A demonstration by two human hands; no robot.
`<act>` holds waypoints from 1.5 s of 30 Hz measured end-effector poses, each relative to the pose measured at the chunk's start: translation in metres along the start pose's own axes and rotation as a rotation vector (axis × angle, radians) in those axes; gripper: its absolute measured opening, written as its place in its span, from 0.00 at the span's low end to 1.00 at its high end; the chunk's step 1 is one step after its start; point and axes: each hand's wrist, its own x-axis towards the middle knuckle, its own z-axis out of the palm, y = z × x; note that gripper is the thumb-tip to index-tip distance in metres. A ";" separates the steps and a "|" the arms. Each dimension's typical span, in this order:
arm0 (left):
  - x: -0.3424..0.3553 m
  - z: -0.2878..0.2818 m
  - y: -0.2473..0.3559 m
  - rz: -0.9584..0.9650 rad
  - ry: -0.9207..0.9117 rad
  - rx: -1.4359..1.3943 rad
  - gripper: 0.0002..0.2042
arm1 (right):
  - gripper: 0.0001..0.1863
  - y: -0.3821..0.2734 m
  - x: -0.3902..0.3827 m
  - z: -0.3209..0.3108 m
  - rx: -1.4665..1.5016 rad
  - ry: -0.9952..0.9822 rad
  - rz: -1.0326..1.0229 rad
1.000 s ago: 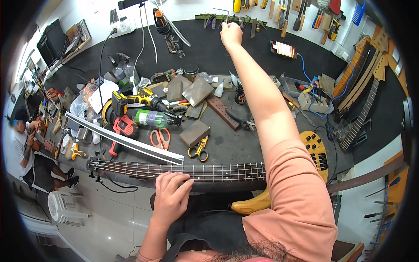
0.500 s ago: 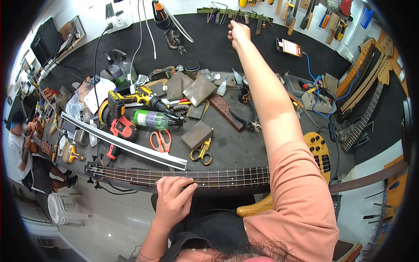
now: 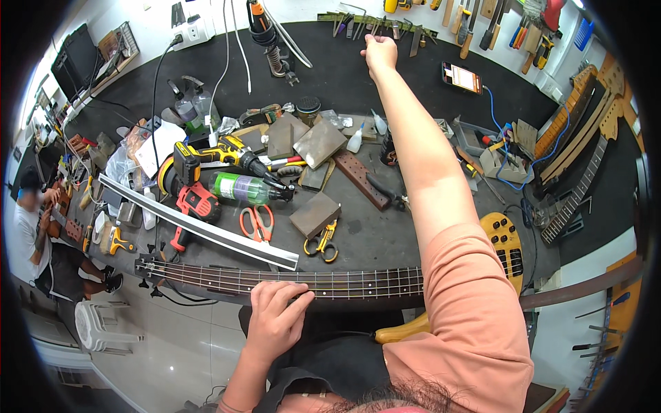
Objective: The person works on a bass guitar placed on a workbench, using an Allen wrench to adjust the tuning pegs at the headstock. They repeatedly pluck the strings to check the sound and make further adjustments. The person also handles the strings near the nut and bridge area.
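Note:
A bass guitar with a yellow wood body (image 3: 497, 230) and a dark fretted neck (image 3: 200, 274) lies crosswise along the bench's near edge. My left hand (image 3: 277, 313) rests on the strings near the middle of the neck, fingers lightly bent and thumb apart. Stretched to the far side, my right hand (image 3: 380, 54) is closed at the green tool strip (image 3: 323, 17), among slim hand tools hanging there. What its fingertips pinch, if anything, is too small to make out. My right arm covers part of the bass where neck meets body.
On the bench lie a white-edged straight bar (image 3: 200, 224), red scissors (image 3: 256, 224), yellow scissors (image 3: 321, 242), a yellow drill (image 3: 227, 153), a green bottle (image 3: 241, 187) and a sanding block (image 3: 315, 215). A phone (image 3: 461, 78) lies at the back. Another person (image 3: 31, 227) sits far left.
The whole view has shifted slightly, so the bench things sit a little further right. My right hand stays at the tool strip, and my left hand remains on the neck.

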 end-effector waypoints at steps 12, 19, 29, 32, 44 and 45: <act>-0.004 0.003 0.001 -0.003 0.009 0.013 0.17 | 0.13 -0.026 -0.021 -0.018 0.003 -0.048 -0.053; -0.004 0.000 0.007 -0.024 -0.010 0.003 0.18 | 0.14 -0.054 -0.006 -0.024 0.187 -0.211 -0.020; -0.047 0.006 0.032 -0.007 0.184 0.036 0.21 | 0.16 -0.066 -0.027 -0.055 0.187 -0.317 -0.050; -0.073 0.009 0.031 -0.024 0.153 -0.083 0.16 | 0.16 -0.078 -0.051 -0.083 0.108 -0.493 -0.083; -0.317 0.261 -0.154 -0.933 -1.039 -0.398 0.26 | 0.15 -0.207 -0.351 -0.135 -0.249 -1.169 -0.199; -0.334 0.285 -0.153 -0.917 -1.102 -0.400 0.27 | 0.14 -0.211 -0.362 -0.134 -0.282 -1.197 -0.186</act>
